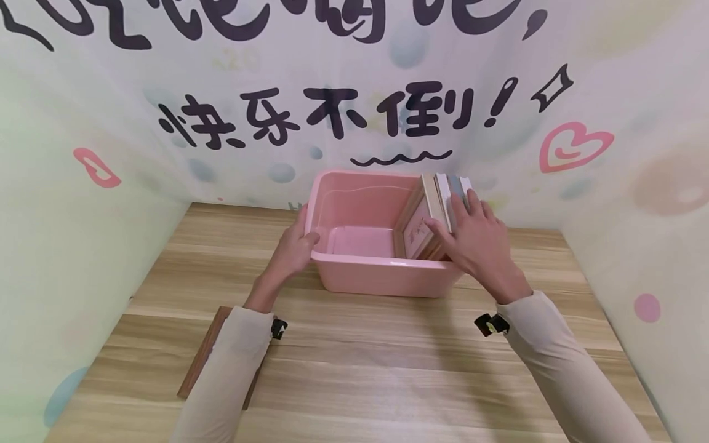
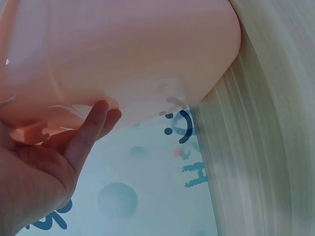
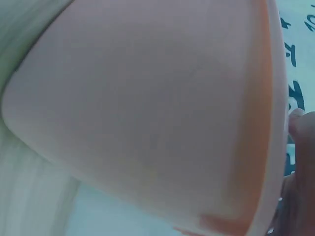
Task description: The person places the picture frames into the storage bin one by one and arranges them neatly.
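A pink plastic bin point(image 1: 382, 277) stands near the back of the table. My left hand point(image 1: 295, 245) grips its left rim, thumb over the top edge; in the left wrist view, that hand's fingers point(image 2: 88, 132) curl under the rim from outside. Several picture frames point(image 1: 418, 231) lean together at the bin's right end, the leftmost showing a pink print. My right hand point(image 1: 480, 237) holds them at the top, thumb on the left side and fingers over the upper edges. In the right wrist view only part of that hand point(image 3: 302, 162) shows beyond the bin's wall point(image 3: 147, 98).
A brown wooden frame point(image 1: 205, 354) lies at the table's front left, partly hidden under the left sleeve point(image 1: 227, 369). Behind the bin rises a printed white wall covering point(image 1: 266, 166), with similar coverings on both sides. The wood-grain table point(image 1: 354, 357) extends in front.
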Demonstrator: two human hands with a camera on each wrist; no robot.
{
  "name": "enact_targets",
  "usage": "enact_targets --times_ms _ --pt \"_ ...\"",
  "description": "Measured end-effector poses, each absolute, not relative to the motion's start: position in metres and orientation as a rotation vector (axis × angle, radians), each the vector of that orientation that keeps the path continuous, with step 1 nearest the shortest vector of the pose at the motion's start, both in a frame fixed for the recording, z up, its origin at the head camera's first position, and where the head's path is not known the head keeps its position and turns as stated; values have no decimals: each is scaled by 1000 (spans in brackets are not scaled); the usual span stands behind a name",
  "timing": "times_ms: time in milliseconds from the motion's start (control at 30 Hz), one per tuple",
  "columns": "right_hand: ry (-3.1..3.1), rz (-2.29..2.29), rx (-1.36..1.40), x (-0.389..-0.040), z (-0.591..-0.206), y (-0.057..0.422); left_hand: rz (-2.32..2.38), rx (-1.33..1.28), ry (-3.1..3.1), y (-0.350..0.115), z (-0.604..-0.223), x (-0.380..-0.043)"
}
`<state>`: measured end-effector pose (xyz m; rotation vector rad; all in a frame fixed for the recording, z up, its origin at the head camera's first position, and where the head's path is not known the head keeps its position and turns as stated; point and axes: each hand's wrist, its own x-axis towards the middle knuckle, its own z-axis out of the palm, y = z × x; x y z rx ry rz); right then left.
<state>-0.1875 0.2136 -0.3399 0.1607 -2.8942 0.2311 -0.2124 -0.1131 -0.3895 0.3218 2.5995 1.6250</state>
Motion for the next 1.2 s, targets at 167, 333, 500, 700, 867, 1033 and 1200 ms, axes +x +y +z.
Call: enact_targets --times_ms 167,333,500,700,867,1033,1200 --pt "-2857 360 188 -184 -349 220 1632 316 2588 -114 -389 -212" --pt "-2787 447 176 -183 -358 223 1650 322 2571 -113 -391 -212" --pt "-2766 535 117 -180 -364 226 1651 311 2570 -112 -391 -212" --pt "-2761 612 50 -179 -366 226 1659 291 2556 -114 -391 -211" --pt "-2745 617 35 -178 -366 224 1699 303 2521 -117 -391 -210" --pt "-2737 616 -5 -176 -367 224 1697 283 2526 -123 -392 -203" --pt "-2742 605 -20 -176 -367 224 1579 241 2669 -137 -394 -191"
